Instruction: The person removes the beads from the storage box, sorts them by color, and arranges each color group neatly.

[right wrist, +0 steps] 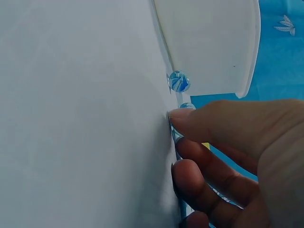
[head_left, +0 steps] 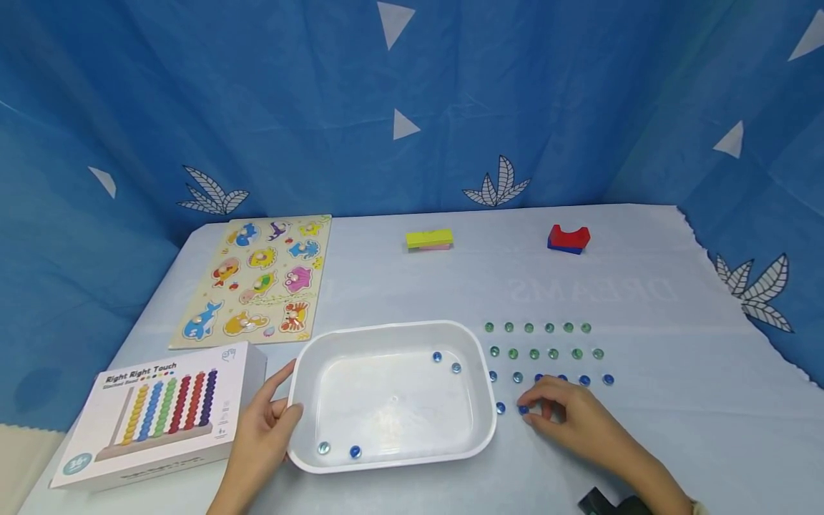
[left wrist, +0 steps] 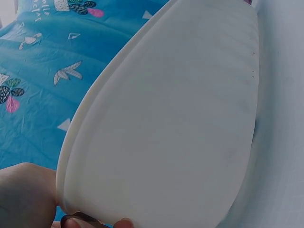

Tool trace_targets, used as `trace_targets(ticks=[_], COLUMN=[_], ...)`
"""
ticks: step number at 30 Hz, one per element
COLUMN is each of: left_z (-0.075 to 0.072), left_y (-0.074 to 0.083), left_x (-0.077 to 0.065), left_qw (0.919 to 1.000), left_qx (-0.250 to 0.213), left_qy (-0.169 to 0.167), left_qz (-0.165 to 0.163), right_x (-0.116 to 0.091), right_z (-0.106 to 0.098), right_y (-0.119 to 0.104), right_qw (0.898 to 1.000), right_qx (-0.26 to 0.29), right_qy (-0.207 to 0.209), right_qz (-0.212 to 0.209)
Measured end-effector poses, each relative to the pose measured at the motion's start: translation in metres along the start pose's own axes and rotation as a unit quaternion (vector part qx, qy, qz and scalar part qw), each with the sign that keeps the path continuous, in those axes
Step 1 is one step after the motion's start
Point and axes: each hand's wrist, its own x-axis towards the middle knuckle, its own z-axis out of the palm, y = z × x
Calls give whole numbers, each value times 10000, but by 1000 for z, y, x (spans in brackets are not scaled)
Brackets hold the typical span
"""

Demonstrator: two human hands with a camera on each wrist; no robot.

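Note:
A white plastic tray [head_left: 393, 400] stands in the middle of the table, with several glass marbles lying in it. My left hand [head_left: 262, 428] grips the tray's left rim, thumb on the edge. In the left wrist view the tray's outer wall [left wrist: 161, 114] fills most of the picture. To the right of the tray, my right hand [head_left: 573, 416] pinches a blue marble [head_left: 523, 410] between thumb and fingers at the table surface. Another blue marble [head_left: 500, 408] lies beside it, near the tray. Above are rows of green marbles [head_left: 533, 354] and blue marbles [head_left: 608, 380], some partly behind the fingers.
A boxed stacked-bead toy [head_left: 161, 415] lies left of the tray, below a sea-animal peg puzzle [head_left: 257, 279]. Farther back are a yellow block [head_left: 429, 238] on a pink one and a red notched block [head_left: 569, 237] on a blue one. Blue curtains hang behind.

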Motion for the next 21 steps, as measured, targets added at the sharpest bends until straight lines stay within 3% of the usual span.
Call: trace_targets(ticks=[14,21], left_z=[0,0], left_y=[2,1], left_x=[-1,0], left_qw=[10000,10000], left_qx=[21,17], left_qy=[15,-22], left_qz=[48,-20], right_x=[1,0], right_z=[2,-2], right_y=[4,2], right_qw=[10000,9998], right_qx=[-93,-75], right_qy=[10,-77], right_qz=[-27,166])
